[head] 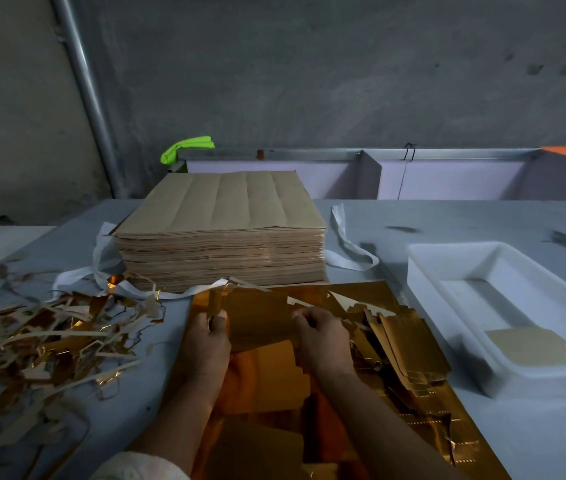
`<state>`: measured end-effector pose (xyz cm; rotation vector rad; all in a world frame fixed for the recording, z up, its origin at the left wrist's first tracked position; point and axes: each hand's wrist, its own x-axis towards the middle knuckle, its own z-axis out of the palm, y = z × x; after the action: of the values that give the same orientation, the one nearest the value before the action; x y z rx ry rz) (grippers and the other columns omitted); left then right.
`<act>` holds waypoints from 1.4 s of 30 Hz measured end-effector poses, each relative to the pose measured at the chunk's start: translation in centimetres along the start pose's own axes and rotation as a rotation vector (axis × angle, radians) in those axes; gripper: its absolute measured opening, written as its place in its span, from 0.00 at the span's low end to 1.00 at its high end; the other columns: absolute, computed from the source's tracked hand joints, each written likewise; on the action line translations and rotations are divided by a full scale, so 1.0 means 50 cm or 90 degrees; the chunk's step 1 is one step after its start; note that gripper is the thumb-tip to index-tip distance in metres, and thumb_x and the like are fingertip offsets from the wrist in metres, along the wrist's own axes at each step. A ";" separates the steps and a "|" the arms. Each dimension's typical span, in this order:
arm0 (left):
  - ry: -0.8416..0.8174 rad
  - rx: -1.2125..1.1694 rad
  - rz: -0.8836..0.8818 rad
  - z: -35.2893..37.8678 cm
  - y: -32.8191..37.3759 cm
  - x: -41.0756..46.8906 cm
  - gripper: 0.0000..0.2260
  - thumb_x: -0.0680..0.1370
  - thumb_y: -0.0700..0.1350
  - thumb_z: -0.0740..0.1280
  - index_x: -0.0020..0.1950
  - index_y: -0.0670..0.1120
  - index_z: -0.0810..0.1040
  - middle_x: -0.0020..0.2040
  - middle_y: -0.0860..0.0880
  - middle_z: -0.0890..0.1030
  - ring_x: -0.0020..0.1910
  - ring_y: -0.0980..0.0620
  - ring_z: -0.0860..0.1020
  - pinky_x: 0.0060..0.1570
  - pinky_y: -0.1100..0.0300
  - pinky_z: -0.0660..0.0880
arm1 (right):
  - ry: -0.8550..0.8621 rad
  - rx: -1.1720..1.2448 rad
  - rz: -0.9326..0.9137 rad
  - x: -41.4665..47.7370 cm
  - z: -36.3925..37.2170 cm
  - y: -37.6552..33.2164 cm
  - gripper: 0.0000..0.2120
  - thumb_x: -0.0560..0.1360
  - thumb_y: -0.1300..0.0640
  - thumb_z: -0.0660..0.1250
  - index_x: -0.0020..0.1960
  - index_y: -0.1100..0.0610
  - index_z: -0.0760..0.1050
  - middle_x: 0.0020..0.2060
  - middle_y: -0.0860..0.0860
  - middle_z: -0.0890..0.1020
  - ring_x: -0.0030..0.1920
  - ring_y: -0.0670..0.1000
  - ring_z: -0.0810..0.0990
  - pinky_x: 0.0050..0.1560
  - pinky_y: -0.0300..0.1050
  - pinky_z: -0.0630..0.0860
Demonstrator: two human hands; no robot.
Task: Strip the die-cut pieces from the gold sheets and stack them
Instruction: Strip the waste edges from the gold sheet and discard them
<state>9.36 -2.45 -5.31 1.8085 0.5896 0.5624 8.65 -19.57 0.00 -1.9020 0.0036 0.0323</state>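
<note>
A gold die-cut sheet (260, 317) lies before me on the grey table (413, 216), raised slightly between both hands. My left hand (207, 344) pinches a narrow gold strip at the sheet's left edge. My right hand (323, 337) grips the sheet near its middle right. Stripped gold pieces (402, 344) lie loosely piled to the right of my right hand, on a flat gold sheet (461, 441). More gold sheet (267, 382) hangs under my wrists.
A thick stack of brown-backed sheets (222, 233) stands behind my hands, with white strapping (343, 244) around it. Gold and brown scrap trimmings (32, 341) cover the table's left. A white tray (503, 306) holding one brown piece (527, 348) sits at the right.
</note>
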 end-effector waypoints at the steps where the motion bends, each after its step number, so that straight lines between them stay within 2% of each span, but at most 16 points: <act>1: 0.000 0.003 0.001 -0.001 0.001 -0.001 0.12 0.82 0.52 0.60 0.42 0.48 0.73 0.33 0.47 0.73 0.33 0.46 0.73 0.38 0.53 0.71 | -0.011 0.000 0.013 -0.001 -0.002 -0.001 0.09 0.82 0.51 0.61 0.43 0.42 0.71 0.42 0.48 0.79 0.35 0.46 0.80 0.26 0.33 0.72; 4: -0.007 0.006 0.001 -0.002 0.002 -0.005 0.14 0.82 0.55 0.59 0.43 0.48 0.74 0.34 0.47 0.74 0.33 0.48 0.73 0.35 0.57 0.70 | -0.026 0.018 0.043 -0.007 -0.011 -0.002 0.06 0.82 0.53 0.62 0.46 0.48 0.74 0.42 0.50 0.80 0.33 0.46 0.79 0.25 0.34 0.72; 6: -0.011 0.005 -0.006 -0.001 0.003 -0.006 0.14 0.82 0.56 0.58 0.45 0.48 0.75 0.36 0.47 0.75 0.34 0.48 0.74 0.35 0.58 0.70 | -0.025 0.037 0.062 -0.012 -0.020 -0.003 0.05 0.82 0.54 0.62 0.48 0.49 0.74 0.44 0.52 0.80 0.35 0.48 0.80 0.27 0.36 0.74; 9: -0.007 -0.002 -0.021 0.002 0.007 -0.005 0.13 0.82 0.56 0.58 0.47 0.49 0.75 0.40 0.47 0.79 0.38 0.49 0.76 0.37 0.56 0.70 | -0.003 0.054 0.065 -0.017 -0.044 -0.004 0.05 0.82 0.54 0.61 0.49 0.50 0.74 0.46 0.53 0.80 0.42 0.51 0.82 0.39 0.47 0.82; 11: -0.008 0.003 -0.025 0.002 0.009 -0.006 0.13 0.82 0.56 0.58 0.48 0.49 0.75 0.41 0.47 0.79 0.38 0.49 0.77 0.37 0.56 0.69 | 0.025 0.052 0.051 -0.018 -0.066 -0.004 0.06 0.82 0.53 0.61 0.48 0.51 0.75 0.45 0.52 0.80 0.44 0.51 0.81 0.45 0.48 0.82; 16: -0.035 0.037 -0.027 -0.002 0.016 -0.008 0.14 0.82 0.57 0.58 0.47 0.49 0.76 0.41 0.47 0.80 0.37 0.49 0.77 0.36 0.57 0.70 | 0.119 0.109 0.043 -0.012 -0.130 0.001 0.06 0.82 0.54 0.62 0.48 0.52 0.76 0.43 0.53 0.81 0.39 0.50 0.79 0.36 0.43 0.75; 19: -0.067 0.019 -0.052 -0.006 0.023 -0.008 0.14 0.82 0.57 0.59 0.48 0.48 0.76 0.41 0.47 0.80 0.36 0.48 0.76 0.36 0.56 0.71 | 0.220 0.157 0.075 -0.004 -0.170 0.020 0.04 0.81 0.57 0.62 0.49 0.52 0.75 0.44 0.53 0.80 0.37 0.49 0.78 0.32 0.42 0.73; 22: -0.112 -0.016 -0.083 -0.014 0.035 -0.002 0.13 0.82 0.55 0.61 0.49 0.46 0.76 0.40 0.45 0.79 0.35 0.49 0.75 0.35 0.56 0.71 | 0.306 0.174 0.113 -0.001 -0.205 0.040 0.05 0.79 0.60 0.63 0.46 0.53 0.73 0.42 0.55 0.81 0.35 0.51 0.79 0.33 0.46 0.74; 25: -0.149 -0.034 -0.100 -0.021 0.056 0.002 0.10 0.82 0.51 0.61 0.50 0.46 0.77 0.40 0.45 0.79 0.34 0.50 0.75 0.32 0.58 0.72 | 0.336 0.165 0.135 -0.003 -0.231 0.060 0.04 0.79 0.61 0.61 0.46 0.54 0.72 0.41 0.58 0.82 0.36 0.54 0.80 0.39 0.52 0.78; 29: -0.158 -0.041 -0.104 -0.026 0.077 -0.003 0.10 0.84 0.48 0.60 0.49 0.44 0.77 0.39 0.45 0.78 0.35 0.50 0.76 0.33 0.57 0.72 | 0.327 0.097 0.139 -0.009 -0.248 0.079 0.05 0.79 0.59 0.61 0.44 0.54 0.71 0.43 0.59 0.80 0.43 0.60 0.81 0.47 0.57 0.80; 34: -0.139 -0.056 -0.102 -0.028 0.103 -0.013 0.12 0.84 0.48 0.59 0.47 0.44 0.76 0.39 0.45 0.79 0.34 0.50 0.76 0.32 0.58 0.71 | 0.268 0.005 0.122 -0.021 -0.251 0.099 0.05 0.80 0.58 0.63 0.45 0.56 0.74 0.41 0.56 0.80 0.39 0.55 0.79 0.36 0.48 0.76; 36: -0.136 -0.071 -0.103 -0.028 0.113 -0.016 0.12 0.84 0.49 0.59 0.47 0.43 0.76 0.38 0.45 0.79 0.34 0.51 0.75 0.32 0.59 0.71 | 0.271 0.005 0.095 -0.029 -0.248 0.097 0.06 0.81 0.56 0.63 0.44 0.54 0.73 0.40 0.55 0.79 0.38 0.54 0.79 0.35 0.49 0.77; 38: -0.137 -0.084 -0.099 -0.027 0.122 -0.018 0.13 0.84 0.49 0.59 0.48 0.43 0.77 0.38 0.45 0.79 0.34 0.51 0.75 0.33 0.59 0.71 | 0.254 0.010 0.054 -0.039 -0.240 0.087 0.07 0.81 0.54 0.63 0.45 0.52 0.73 0.42 0.54 0.80 0.38 0.52 0.79 0.34 0.44 0.72; 40: -0.142 -0.091 -0.091 -0.025 0.133 -0.020 0.13 0.84 0.49 0.59 0.48 0.43 0.77 0.39 0.45 0.79 0.34 0.51 0.75 0.32 0.59 0.72 | 0.166 0.019 0.041 -0.049 -0.223 0.073 0.06 0.81 0.51 0.63 0.48 0.51 0.74 0.44 0.52 0.80 0.41 0.50 0.79 0.35 0.41 0.71; 42: -0.147 -0.098 -0.091 -0.020 0.144 -0.022 0.12 0.84 0.49 0.59 0.48 0.43 0.77 0.38 0.46 0.78 0.33 0.52 0.75 0.31 0.60 0.72 | 0.026 0.029 0.058 -0.059 -0.196 0.062 0.08 0.80 0.46 0.64 0.51 0.50 0.74 0.47 0.52 0.80 0.44 0.51 0.80 0.39 0.42 0.75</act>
<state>8.75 -4.40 1.74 1.6426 0.4980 0.2884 5.83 -29.87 0.34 -1.8554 0.1179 0.0539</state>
